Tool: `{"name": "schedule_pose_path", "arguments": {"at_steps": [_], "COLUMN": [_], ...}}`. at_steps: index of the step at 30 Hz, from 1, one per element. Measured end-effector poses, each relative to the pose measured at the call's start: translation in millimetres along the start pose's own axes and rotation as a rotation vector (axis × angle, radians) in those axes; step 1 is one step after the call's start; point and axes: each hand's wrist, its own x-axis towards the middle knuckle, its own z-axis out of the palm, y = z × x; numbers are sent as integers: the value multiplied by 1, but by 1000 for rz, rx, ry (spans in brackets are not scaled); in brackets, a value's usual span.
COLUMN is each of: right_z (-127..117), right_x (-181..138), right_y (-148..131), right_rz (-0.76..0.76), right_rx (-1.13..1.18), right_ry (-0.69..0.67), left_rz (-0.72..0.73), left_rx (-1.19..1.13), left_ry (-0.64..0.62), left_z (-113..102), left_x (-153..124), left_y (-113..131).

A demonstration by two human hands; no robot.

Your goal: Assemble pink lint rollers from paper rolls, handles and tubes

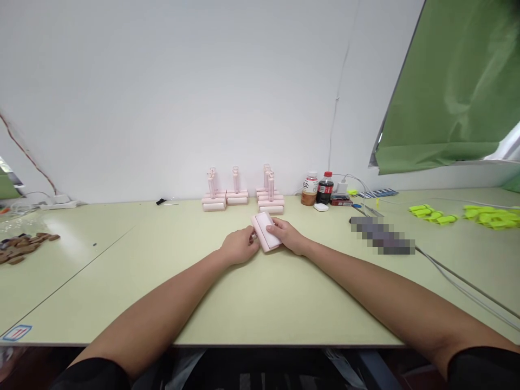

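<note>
A pale pink lint roller (pixel 265 234) is held tilted just above the table, its broad cover facing up. My right hand (pixel 291 237) grips it from the right, thumb lying on top of the cover. On the other side my left hand (pixel 240 246) is closed, with curled fingertips at the roller's left edge; what exactly they pinch there is partly hidden. Beyond my hands, several similar pink lint rollers (pixel 271 205) rest along the wall with their handles pointing up, some partly behind others.
A juice bottle (pixel 310 190), a cola bottle (pixel 325 189) and a white case (pixel 320 207) stand back right. Further right lie a pixelated dark object (pixel 382 235), cables and neon-yellow pieces (pixel 433 214). Brown pieces (pixel 24 248) lie far left on the pale green table (pixel 162 254).
</note>
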Motion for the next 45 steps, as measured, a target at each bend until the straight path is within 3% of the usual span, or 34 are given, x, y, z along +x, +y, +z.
{"name": "schedule_pose_path", "arguments": {"at_steps": [45], "right_z": [0], "right_x": [1], "right_y": [1], "right_rz": [3], "right_rx": [20], "right_ry": [-2], "left_rz": [-2], "left_rx": [-13], "left_ry": [-4], "left_z": [1], "left_x": [1], "left_y": [-2]}}
